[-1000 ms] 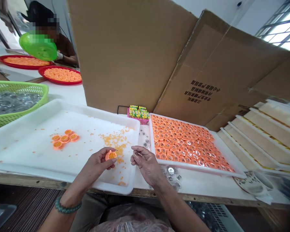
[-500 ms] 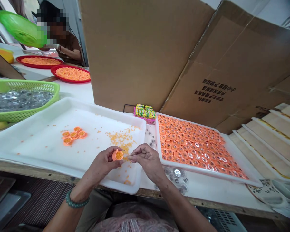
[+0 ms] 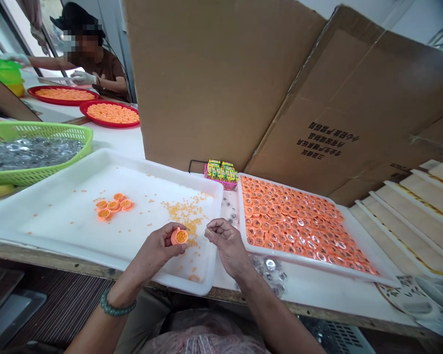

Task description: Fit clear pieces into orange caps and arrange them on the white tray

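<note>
A small orange plastic cup, filled with tiny yellow-orange pieces, sits between the thumb and fingers of my left hand. My right hand is just to the right of it, apart from the cup, with thumb and fingertips pinched together. Whatever those fingertips hold, if anything, is too small to make out. Below both hands lies a white tray. Loose yellow-orange pieces are scattered on its right side, and several filled orange cups stand grouped further left.
Right of the tray, another white tray holds rows of clear-topped orange cups. Clear round plastic pieces lie before it. A pink basket of small yellow packets, cardboard, a green basket and a co-worker are beyond.
My right hand has drawn back a little to the right, away from the cup. My left hand keeps its hold. The co-worker has lowered the green basin to the left.
</note>
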A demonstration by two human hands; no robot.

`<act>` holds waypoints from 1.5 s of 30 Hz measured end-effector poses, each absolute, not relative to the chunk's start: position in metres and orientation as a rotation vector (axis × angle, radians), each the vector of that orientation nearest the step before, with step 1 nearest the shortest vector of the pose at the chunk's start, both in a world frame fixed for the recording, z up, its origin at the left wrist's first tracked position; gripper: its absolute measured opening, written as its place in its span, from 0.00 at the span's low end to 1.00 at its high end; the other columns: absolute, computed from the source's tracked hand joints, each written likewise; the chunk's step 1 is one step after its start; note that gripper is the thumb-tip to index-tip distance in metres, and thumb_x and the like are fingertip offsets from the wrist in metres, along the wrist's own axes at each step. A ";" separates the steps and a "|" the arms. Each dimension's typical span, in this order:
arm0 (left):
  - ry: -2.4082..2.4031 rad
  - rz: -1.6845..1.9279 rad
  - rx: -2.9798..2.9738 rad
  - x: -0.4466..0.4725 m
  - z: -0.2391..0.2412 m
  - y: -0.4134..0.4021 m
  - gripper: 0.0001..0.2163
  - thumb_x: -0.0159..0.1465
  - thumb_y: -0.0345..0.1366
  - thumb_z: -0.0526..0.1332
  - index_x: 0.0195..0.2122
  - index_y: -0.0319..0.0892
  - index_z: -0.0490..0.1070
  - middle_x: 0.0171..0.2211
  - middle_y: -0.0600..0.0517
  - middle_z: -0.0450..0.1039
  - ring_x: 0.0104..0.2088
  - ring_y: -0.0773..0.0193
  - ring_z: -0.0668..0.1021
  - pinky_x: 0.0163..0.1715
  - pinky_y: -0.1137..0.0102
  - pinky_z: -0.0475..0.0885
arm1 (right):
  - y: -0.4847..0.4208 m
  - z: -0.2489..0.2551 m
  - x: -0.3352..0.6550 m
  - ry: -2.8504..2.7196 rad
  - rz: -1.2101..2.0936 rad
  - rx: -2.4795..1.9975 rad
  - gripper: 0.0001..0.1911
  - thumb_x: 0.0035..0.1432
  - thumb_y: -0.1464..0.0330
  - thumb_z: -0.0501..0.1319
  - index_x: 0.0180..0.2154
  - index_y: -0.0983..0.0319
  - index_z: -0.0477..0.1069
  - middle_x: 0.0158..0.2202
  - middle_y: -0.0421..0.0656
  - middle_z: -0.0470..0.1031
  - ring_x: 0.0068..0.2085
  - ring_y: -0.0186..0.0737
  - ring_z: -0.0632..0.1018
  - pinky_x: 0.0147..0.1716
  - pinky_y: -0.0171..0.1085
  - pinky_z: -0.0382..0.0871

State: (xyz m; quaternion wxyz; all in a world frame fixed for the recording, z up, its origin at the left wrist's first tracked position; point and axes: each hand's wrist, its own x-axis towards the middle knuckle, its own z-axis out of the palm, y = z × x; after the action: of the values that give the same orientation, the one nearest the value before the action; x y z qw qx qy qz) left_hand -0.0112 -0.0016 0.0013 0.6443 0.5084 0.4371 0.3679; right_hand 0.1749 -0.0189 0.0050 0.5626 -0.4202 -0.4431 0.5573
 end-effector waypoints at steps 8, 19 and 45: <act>0.986 0.843 1.145 -0.012 0.004 -0.003 0.16 0.48 0.33 0.67 0.39 0.41 0.69 0.31 0.55 0.68 0.30 0.66 0.70 0.30 0.73 0.67 | -0.023 0.003 0.171 -1.022 1.436 -0.921 0.12 0.52 0.67 0.63 0.40 0.59 0.70 0.30 0.37 0.68 0.30 0.31 0.75 0.33 0.34 0.70; 0.966 0.831 1.264 -0.013 -0.003 -0.002 0.16 0.51 0.33 0.66 0.41 0.41 0.67 0.31 0.56 0.66 0.32 0.67 0.68 0.31 0.74 0.64 | -0.025 0.005 0.164 -1.150 1.465 -0.978 0.08 0.53 0.67 0.62 0.37 0.61 0.70 0.27 0.38 0.73 0.29 0.33 0.77 0.32 0.35 0.74; 1.003 0.816 1.339 -0.015 -0.004 -0.003 0.14 0.53 0.33 0.64 0.41 0.42 0.67 0.34 0.54 0.68 0.35 0.64 0.69 0.35 0.72 0.65 | -0.023 -0.002 0.167 -1.175 1.301 -0.990 0.06 0.53 0.69 0.62 0.36 0.57 0.72 0.30 0.37 0.71 0.33 0.30 0.71 0.36 0.32 0.66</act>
State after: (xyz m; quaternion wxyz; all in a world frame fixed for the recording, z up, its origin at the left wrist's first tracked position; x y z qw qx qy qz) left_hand -0.0150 -0.0029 -0.0042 0.5974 0.5769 0.4320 0.3516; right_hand 0.1675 -0.0230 -0.0015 0.5346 -0.4156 -0.4932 0.5461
